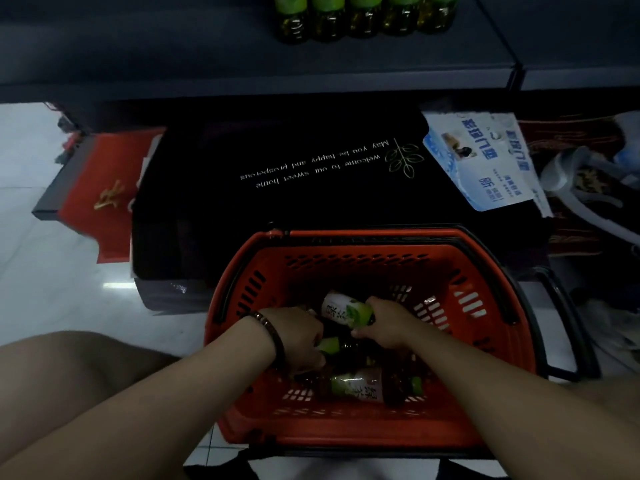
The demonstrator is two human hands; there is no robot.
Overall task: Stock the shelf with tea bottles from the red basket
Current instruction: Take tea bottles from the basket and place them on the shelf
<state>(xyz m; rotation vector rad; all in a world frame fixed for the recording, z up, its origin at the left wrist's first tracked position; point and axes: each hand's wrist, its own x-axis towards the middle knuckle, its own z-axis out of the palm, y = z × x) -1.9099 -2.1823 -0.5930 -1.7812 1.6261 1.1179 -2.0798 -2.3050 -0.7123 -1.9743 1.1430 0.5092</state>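
The red basket (346, 431) stands on the floor below me with tea bottles lying in it. My left hand (298, 337), a bead bracelet on its wrist, grips a dark bottle with a green cap (332, 345). My right hand (391, 323) grips another bottle with a white and green label (343, 308) at the basket's middle. A third bottle (367, 386) lies loose on the basket floor nearer me. On the dark shelf (173, 50) above, several green-labelled tea bottles (363, 15) stand in a row.
A black doormat (277, 188) with white lettering lies between basket and shelf. A red mat (100, 188) sits at left, a blue and white pack (485, 161) at right, plastic-wrapped goods (588, 188) at far right. White tiled floor (52, 289) lies at left.
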